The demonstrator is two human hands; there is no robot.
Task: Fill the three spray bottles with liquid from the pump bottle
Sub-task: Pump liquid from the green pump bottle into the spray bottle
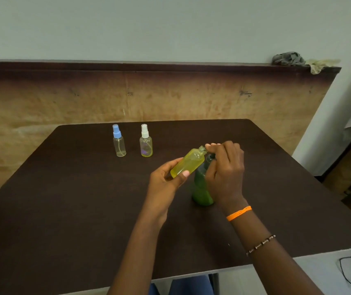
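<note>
My left hand (166, 179) grips the uncapped yellow bottle (188, 163), tilted, neck at the green pump bottle (202, 188) mid-table. Right hand (223, 167) fingers curled over the pump head. Blue-capped bottle (119, 141) and white-capped bottle (146, 141) stand upright behind.

The pump bottle (201, 188) is half hidden behind the right hand (225, 169); its pump head is covered by the fingers (215, 146).

Uncapped yellow spray bottle (188, 165) tilted toward one o'clock above the green pump bottle (201, 188); blue-capped bottle (119, 141) and white-capped bottle (146, 141) stood at eleven o'clock.
</note>
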